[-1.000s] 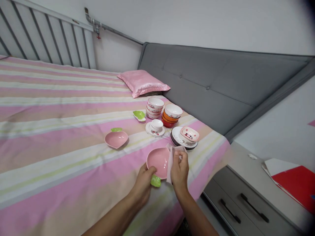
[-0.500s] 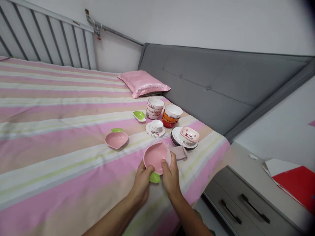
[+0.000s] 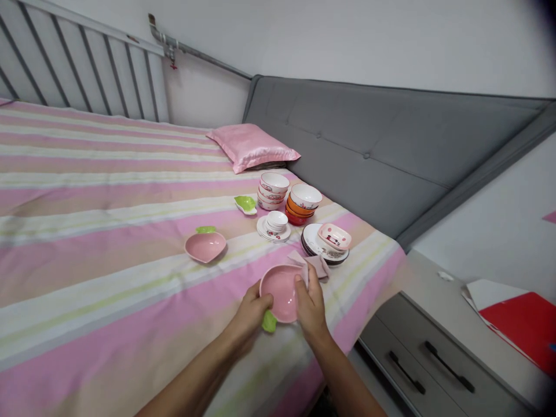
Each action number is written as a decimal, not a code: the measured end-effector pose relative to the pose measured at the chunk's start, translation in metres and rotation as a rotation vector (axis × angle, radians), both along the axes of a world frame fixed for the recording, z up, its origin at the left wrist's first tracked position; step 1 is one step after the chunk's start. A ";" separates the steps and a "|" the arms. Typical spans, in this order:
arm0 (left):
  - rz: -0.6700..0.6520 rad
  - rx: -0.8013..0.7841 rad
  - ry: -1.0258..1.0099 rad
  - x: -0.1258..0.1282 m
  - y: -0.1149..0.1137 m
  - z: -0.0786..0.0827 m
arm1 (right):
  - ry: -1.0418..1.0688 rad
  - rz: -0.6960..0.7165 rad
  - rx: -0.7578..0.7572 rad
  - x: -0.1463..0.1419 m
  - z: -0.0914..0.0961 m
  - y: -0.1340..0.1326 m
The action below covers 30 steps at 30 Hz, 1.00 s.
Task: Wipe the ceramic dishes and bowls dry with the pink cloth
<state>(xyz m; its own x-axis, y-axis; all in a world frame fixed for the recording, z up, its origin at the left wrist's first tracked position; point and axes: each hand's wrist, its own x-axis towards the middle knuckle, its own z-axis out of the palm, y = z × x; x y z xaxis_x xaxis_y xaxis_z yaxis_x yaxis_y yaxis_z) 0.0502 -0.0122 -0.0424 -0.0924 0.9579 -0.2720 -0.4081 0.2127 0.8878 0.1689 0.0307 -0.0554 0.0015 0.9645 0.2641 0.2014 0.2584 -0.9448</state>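
A pink peach-shaped dish (image 3: 280, 285) with a green leaf tab sits low over the striped bedspread near the bed's right edge. My left hand (image 3: 252, 313) grips its near left rim beside the leaf. My right hand (image 3: 309, 304) is closed on the right rim and on a pale pink cloth (image 3: 313, 267), pressing the cloth against the dish. A second pink peach dish (image 3: 205, 244) lies on the bed to the left.
Behind the dish stand stacked bowls (image 3: 273, 190), orange and red bowls (image 3: 303, 207), a small cup on saucers (image 3: 274, 226), plates with a pink tray (image 3: 326, 241) and a green leaf dish (image 3: 245, 203). A pink pillow (image 3: 252, 146) leans by the grey headboard. A grey drawer unit (image 3: 434, 341) stands at the right.
The cloth was set down by the plates half a second ago while both hands tilted the dish up. Now the dish is lower and my right hand presses the cloth to its rim.
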 end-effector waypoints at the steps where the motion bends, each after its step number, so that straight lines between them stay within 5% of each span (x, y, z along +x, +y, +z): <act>1: -0.015 -0.021 0.003 -0.001 0.000 0.001 | -0.014 0.003 0.013 0.001 0.001 0.001; 10: -0.100 0.036 0.163 -0.018 0.008 0.001 | -0.285 0.202 0.306 0.004 0.007 -0.004; 15: -0.021 0.279 0.709 -0.028 0.005 0.008 | -0.458 0.225 0.473 0.002 0.011 -0.010; 21: 0.062 0.307 1.217 -0.025 -0.002 0.009 | -0.503 0.264 0.648 -0.006 0.013 -0.018; 30: 0.032 0.268 1.316 -0.025 -0.003 0.011 | -0.626 0.334 0.846 -0.018 0.022 -0.031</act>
<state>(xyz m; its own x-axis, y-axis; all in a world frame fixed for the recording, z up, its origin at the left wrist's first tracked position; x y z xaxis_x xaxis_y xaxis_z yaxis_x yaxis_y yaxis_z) 0.0253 -0.0156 -0.0317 -0.1614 0.9597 0.2299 0.7731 -0.0218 0.6339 0.1507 0.0001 -0.0338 -0.5899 0.3994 0.7018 0.3824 0.9036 -0.1928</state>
